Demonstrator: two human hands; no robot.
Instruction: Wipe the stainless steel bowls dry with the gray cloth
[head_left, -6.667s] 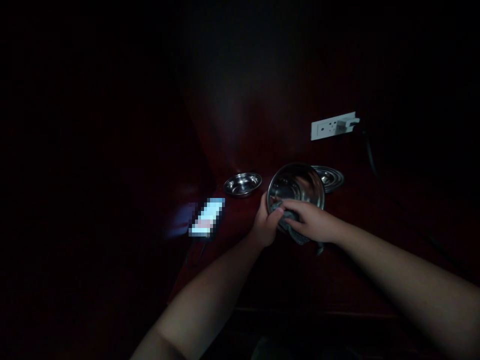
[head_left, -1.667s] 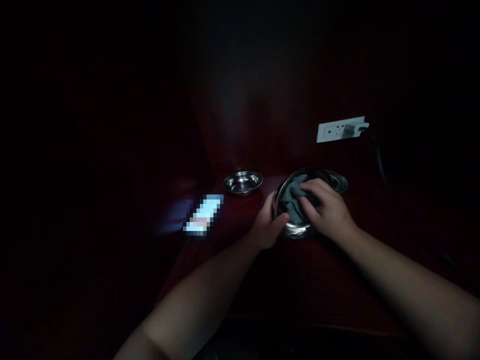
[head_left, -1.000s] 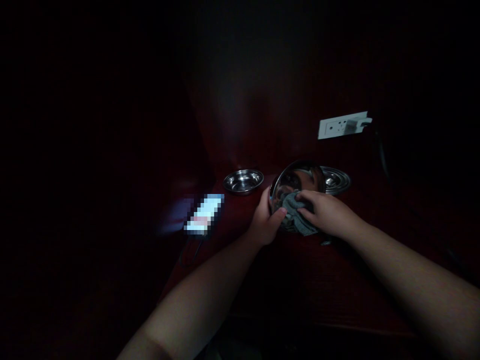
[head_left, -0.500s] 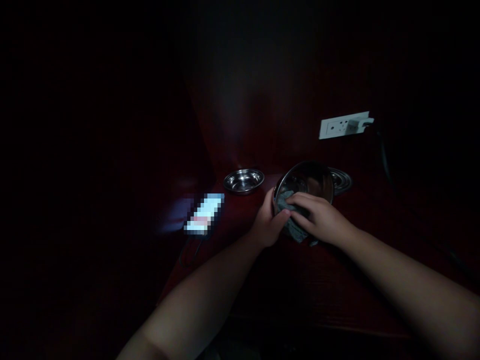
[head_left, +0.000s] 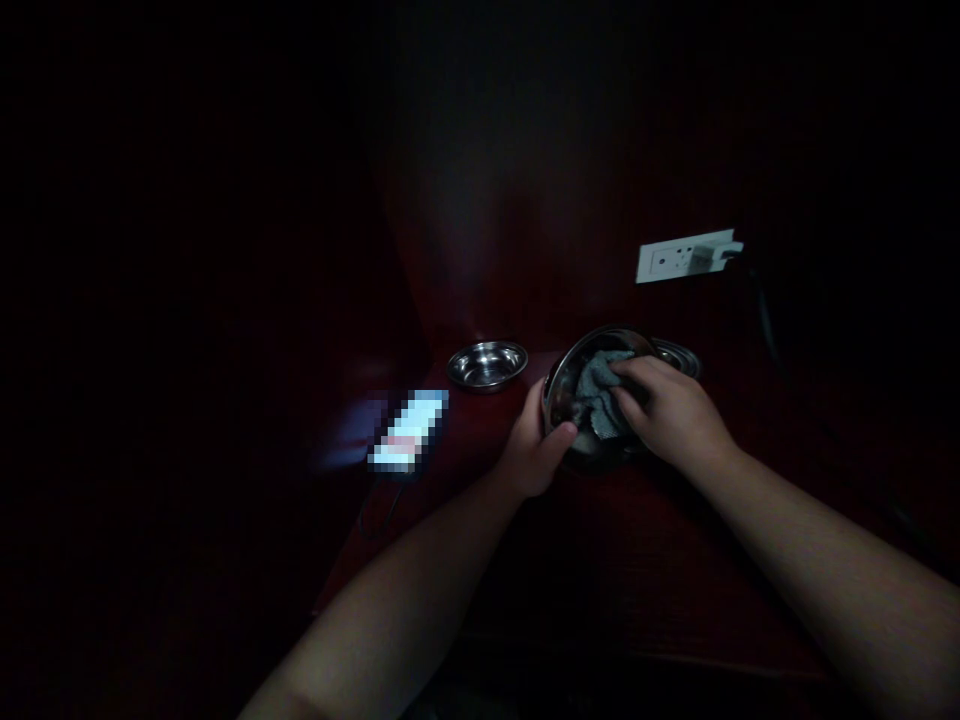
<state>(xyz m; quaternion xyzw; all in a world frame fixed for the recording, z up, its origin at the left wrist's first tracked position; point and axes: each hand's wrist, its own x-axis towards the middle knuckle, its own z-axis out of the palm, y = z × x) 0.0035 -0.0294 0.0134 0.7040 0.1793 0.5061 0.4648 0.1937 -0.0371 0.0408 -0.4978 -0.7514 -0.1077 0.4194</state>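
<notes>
A shiny metal bowl [head_left: 561, 392] is tilted with its opening toward me. My left hand [head_left: 536, 450] grips its left rim, thumb on the inner side and fingers behind the wall. Inside the bowl, my right hand [head_left: 671, 410] pinches a crumpled grey-green cloth [head_left: 604, 385] between thumb and fingers. The cloth lies against the bowl's inner surface. Part of the bowl's right side is hidden by my right hand.
On the dark red table [head_left: 600, 580] stands a shallow metal dish [head_left: 487, 368], left of the bowl. Another metal dish [head_left: 681, 358] shows partly behind my right hand. A lit phone [head_left: 411, 430] with a cable lies at left. A wall socket [head_left: 684, 256] holds a plug and cord.
My right hand has moved the cloth from the bowl's lower left rim rightward into its middle. The left hand keeps its grip, and the bowl's tilt has shifted slightly.
</notes>
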